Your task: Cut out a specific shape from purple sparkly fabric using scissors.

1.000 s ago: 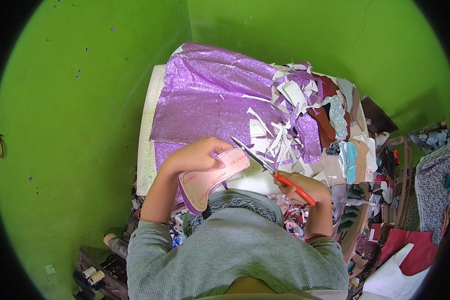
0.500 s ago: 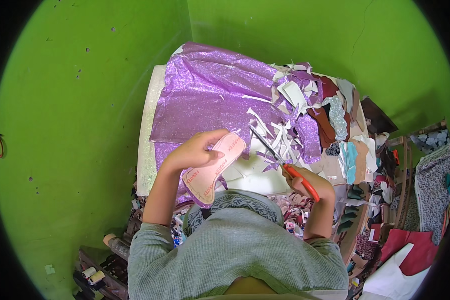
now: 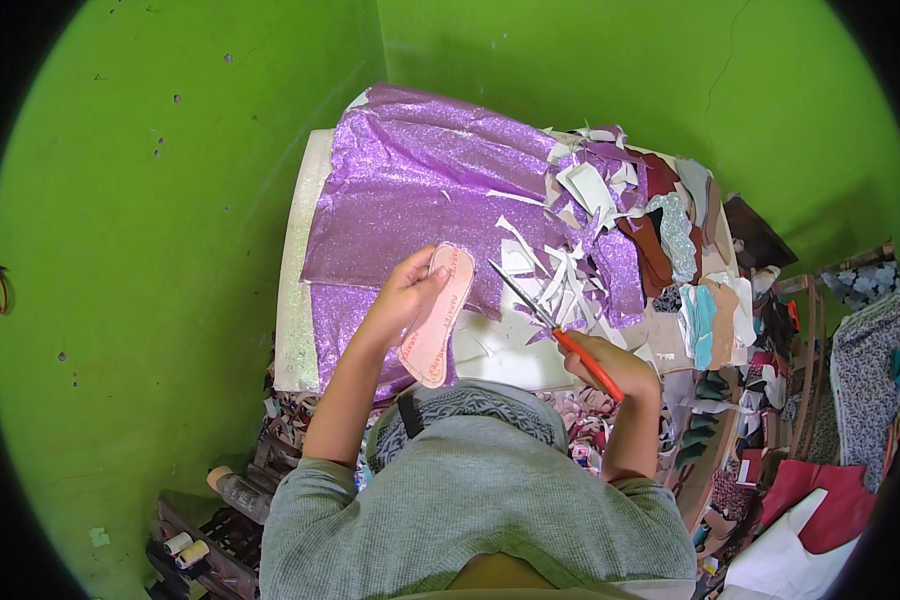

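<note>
My left hand [image 3: 407, 292] is closed on a pink insole-shaped piece [image 3: 434, 325] with red printing on its face, held tilted above the table's front. The thumb lies over its upper part. In my right hand [image 3: 610, 365] is a pair of scissors [image 3: 560, 335] with orange handles, the blades pointing up and to the left. A gap separates the blade tips from the pink piece. Beneath and beyond both hands spreads glittery purple sheet material [image 3: 390, 230]. White cut strips [image 3: 568, 285] lie just past the scissors.
Heaped at the table's right are purple and white offcuts [image 3: 590, 190], brown pieces [image 3: 645, 250] and a turquoise piece [image 3: 708, 325]. Green walls stand at the left and back. Shelving [image 3: 810, 330] with materials is on the right; thread spools [image 3: 192, 552] sit lower left.
The pink piece has turned more upright and shifted slightly right with my left hand. My right hand and the scissors have moved a little left and downward.
</note>
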### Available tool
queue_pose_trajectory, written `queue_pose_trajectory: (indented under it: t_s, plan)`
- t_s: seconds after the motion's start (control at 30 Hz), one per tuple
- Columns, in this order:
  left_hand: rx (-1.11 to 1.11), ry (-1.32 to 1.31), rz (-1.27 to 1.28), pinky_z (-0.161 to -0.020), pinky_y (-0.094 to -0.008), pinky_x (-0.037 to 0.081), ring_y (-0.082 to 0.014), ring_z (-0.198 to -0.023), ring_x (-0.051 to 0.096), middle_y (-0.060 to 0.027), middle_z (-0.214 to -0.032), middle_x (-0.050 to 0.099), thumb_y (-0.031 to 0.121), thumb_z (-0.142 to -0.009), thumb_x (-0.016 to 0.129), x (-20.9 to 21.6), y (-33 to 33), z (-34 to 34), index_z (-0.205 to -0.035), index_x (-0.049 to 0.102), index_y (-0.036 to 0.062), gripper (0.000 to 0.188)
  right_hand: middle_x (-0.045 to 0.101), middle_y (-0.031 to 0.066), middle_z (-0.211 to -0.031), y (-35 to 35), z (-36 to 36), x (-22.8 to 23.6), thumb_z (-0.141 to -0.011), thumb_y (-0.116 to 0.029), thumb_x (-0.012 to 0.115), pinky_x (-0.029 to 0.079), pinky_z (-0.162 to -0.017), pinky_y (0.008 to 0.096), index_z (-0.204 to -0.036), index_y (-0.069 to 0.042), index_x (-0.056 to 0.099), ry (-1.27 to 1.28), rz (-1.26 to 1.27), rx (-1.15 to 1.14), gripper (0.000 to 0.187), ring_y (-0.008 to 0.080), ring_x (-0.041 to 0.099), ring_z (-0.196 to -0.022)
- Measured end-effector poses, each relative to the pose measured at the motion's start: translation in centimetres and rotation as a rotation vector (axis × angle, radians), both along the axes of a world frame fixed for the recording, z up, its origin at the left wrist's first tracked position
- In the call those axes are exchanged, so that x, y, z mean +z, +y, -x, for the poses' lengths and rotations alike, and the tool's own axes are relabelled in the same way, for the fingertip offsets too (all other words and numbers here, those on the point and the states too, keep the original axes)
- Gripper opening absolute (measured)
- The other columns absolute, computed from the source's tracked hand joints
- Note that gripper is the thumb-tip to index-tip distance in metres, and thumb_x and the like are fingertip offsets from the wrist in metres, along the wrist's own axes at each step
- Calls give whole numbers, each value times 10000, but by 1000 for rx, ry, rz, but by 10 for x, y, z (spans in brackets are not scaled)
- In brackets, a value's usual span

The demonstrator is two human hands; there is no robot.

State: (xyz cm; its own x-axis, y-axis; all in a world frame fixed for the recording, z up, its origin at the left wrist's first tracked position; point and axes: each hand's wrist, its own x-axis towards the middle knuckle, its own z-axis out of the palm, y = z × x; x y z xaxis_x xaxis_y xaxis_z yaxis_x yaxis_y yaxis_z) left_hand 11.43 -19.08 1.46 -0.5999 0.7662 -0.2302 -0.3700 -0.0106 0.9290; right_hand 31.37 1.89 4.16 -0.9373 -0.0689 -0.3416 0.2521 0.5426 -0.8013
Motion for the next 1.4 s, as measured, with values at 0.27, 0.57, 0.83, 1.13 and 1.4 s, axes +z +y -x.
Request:
queue_pose_trajectory:
  t_s: [0.27,0.57,0.83,1.13,1.4]
  plan:
    - [98,226,10,-673,-228,444,-112,-826,540,-86,-946,572,52,-817,518,-1,3,-8,-1101,462,14,292,507,131,-823,5,0,-8,-825,-405,483,397,-672,326,-863,-6,504,-4,-4,25,401,249,507,-739]
    - [8,276,63,-752,-258,429,-118,-868,525,-70,-957,560,11,-775,550,18,-2,-12,-1109,455,52,349,457,111,-675,9,-1,-3,-764,-170,411,389,-584,328,-897,-10,434,-47,111,54,210,234,452,-592]
    - [-146,565,105,-814,-348,427,-247,-972,548,-83,-1076,552,-17,-728,541,41,-4,-11,-1075,491,107,372,477,86,-696,12,1,4,-735,-178,342,351,-534,231,-924,22,415,0,74,192,284,147,414,-584]
    - [-314,544,161,-674,-275,473,-162,-904,553,-100,-1079,494,-35,-729,536,54,-6,-10,-1178,353,83,500,407,100,-670,13,2,-5,-761,-131,321,366,-556,300,-853,-8,404,-13,186,204,174,213,371,-563]
    - [-364,562,90,-673,-255,489,-187,-929,547,-118,-1258,272,-105,-702,522,44,-7,-6,-1226,199,46,634,407,108,-671,10,7,-3,-782,-167,300,360,-561,311,-890,-6,407,-69,207,238,222,225,370,-571]
